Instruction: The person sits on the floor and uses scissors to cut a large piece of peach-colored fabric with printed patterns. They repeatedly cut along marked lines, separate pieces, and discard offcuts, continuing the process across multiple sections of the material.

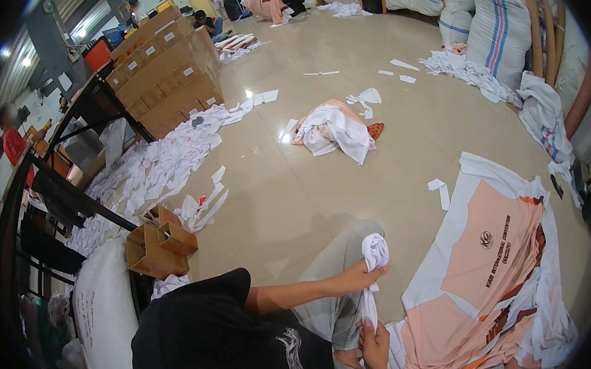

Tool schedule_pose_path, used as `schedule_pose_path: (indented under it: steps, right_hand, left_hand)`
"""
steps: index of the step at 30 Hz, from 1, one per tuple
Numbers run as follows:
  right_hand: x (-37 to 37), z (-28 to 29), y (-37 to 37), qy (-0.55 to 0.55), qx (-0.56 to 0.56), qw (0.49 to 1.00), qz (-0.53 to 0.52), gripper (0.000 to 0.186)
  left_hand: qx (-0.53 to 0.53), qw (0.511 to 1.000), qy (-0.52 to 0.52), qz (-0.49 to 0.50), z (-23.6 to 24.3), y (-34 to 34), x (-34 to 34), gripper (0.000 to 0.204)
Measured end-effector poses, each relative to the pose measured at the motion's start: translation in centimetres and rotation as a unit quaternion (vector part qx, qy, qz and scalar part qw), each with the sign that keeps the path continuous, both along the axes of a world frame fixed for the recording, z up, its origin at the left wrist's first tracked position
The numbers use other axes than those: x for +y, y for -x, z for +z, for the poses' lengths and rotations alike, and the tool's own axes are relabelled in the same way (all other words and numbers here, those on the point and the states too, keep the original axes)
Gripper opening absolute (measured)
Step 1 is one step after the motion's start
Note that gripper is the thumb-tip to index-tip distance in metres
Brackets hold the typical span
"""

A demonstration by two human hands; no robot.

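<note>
My left hand [364,277] is closed on a narrow, bunched white cloth [374,245], just below its looped upper end, above my bent leg. My right hand [373,345] grips the same cloth lower down, by its hanging part. To the right, peach printed fabric pieces with white margins and orange-brown trim [480,257] lie spread in an untidy stack on the floor and near my feet. A small white scrap [440,190] lies beside that stack.
Ahead is a peach and white cloth heap [335,136]. Scraps [147,169] pile at left by cartons [164,68], a black rack [78,193], a cardboard box [153,250] and white sack [98,308]. Large sacks [494,41] stand back right. People [14,143] work further off.
</note>
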State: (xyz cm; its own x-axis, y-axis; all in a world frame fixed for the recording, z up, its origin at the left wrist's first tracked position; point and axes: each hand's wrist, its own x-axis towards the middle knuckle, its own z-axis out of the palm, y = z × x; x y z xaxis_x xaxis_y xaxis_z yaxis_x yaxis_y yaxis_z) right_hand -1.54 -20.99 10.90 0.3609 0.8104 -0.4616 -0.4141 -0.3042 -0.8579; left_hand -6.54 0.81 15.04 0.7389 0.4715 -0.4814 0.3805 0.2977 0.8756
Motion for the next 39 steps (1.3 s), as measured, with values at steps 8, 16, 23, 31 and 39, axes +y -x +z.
schedule_pose_path:
  steps: [8,16,23,31,39]
  right_hand:
    - [-1.6,2.1,-2.5,-0.078,0.057,0.964,-0.249,0.027]
    - [-0.4,3.6,-2.9,-0.094,0.199,0.897,-0.384,0.026]
    - [0.1,4.3,-1.2,-0.081,-0.027,0.98,-0.181,0.029]
    - [0.8,2.6,1.0,0.039,-0.186,0.972,-0.134,0.021]
    - [1.1,2.7,1.1,-0.015,-0.294,0.932,-0.212,0.017]
  left_hand:
    - [-0.083,0.951,-0.054,-0.294,0.0,1.0,-2.2,0.04]
    - [-0.148,0.765,-0.399,-0.483,0.4,2.2,-3.1,0.036]
    - [0.034,0.772,-0.46,-0.437,-3.0,1.5,-4.4,0.029]
    - [0.087,0.873,-0.246,-0.411,-4.9,0.8,-3.4,0.027]
    - [-0.015,0.939,0.168,-0.298,-4.3,1.2,-2.1,0.03]
